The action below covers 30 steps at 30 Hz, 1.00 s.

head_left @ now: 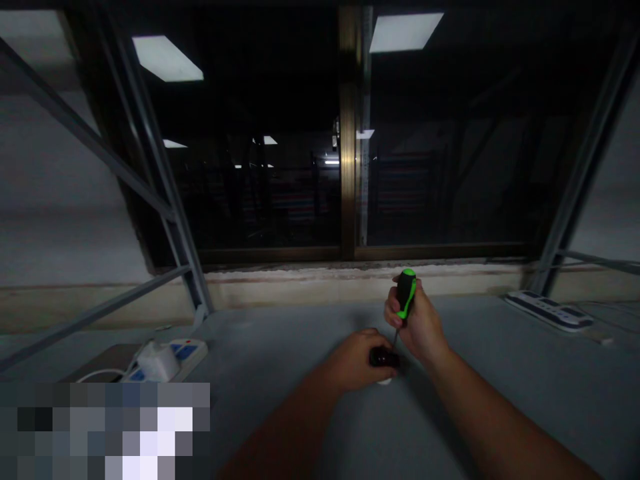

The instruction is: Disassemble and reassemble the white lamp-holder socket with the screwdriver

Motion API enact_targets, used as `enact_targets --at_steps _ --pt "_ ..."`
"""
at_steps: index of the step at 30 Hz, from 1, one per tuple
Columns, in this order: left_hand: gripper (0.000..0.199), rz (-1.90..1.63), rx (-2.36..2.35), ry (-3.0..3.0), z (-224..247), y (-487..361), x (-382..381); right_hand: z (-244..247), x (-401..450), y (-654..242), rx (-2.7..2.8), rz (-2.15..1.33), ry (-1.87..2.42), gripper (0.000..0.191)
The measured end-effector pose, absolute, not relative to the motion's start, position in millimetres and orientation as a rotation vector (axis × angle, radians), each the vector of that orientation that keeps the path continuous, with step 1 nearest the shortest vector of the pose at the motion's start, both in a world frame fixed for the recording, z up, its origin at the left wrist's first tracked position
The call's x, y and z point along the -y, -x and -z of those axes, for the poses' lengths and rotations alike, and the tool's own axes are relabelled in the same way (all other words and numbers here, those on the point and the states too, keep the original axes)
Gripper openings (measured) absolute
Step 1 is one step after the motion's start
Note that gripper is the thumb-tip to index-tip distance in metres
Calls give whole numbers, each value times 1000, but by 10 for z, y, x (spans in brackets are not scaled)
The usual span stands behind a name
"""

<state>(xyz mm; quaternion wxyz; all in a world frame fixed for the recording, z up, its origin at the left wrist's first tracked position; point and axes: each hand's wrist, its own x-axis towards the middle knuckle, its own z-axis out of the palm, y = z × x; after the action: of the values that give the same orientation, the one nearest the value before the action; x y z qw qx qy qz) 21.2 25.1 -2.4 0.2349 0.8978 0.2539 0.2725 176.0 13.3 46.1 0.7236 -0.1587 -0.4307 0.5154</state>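
Note:
My right hand (420, 323) is wrapped round the black and green handle of a screwdriver (407, 293), which stands nearly upright with its thin shaft pointing down. The shaft reaches the right side of a small dark, glossy object (384, 357); its exact tip is too small to make out. My left hand (357, 360) grips that dark object low over the table, its fingers curled round the far and near sides. A bit of something white (384, 382) shows beneath the left fingers.
On the grey table (280, 360), a power strip (550, 311) lies at the right. Another strip (193, 349) with a white plug (159, 361) sits at the left. Metal frame posts (175, 227) rise at both sides, before a dark window (260, 200). The lower left corner is pixelated.

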Motion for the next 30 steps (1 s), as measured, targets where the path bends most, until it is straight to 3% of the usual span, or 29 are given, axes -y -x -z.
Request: enact_targets --at_steps 7,11,15,20,30 --pt "34 -725 -777 -2439 23 -208 -242 -425 -101 -1713 890 -1016 343 43" --pt "37 -715 -801 -2424 46 -209 -245 -360 -135 -1719 970 -1045 406 30" --pt "38 -740 -760 -2372 106 -207 -254 -292 -207 -1761 951 -1141 403 43" --pt "36 -835 -772 -2311 223 -169 -297 -142 -422 -1986 761 -1085 451 38" --pt "30 -969 -933 -2359 337 -100 -363 502 -487 -2463 678 -865 931 74"
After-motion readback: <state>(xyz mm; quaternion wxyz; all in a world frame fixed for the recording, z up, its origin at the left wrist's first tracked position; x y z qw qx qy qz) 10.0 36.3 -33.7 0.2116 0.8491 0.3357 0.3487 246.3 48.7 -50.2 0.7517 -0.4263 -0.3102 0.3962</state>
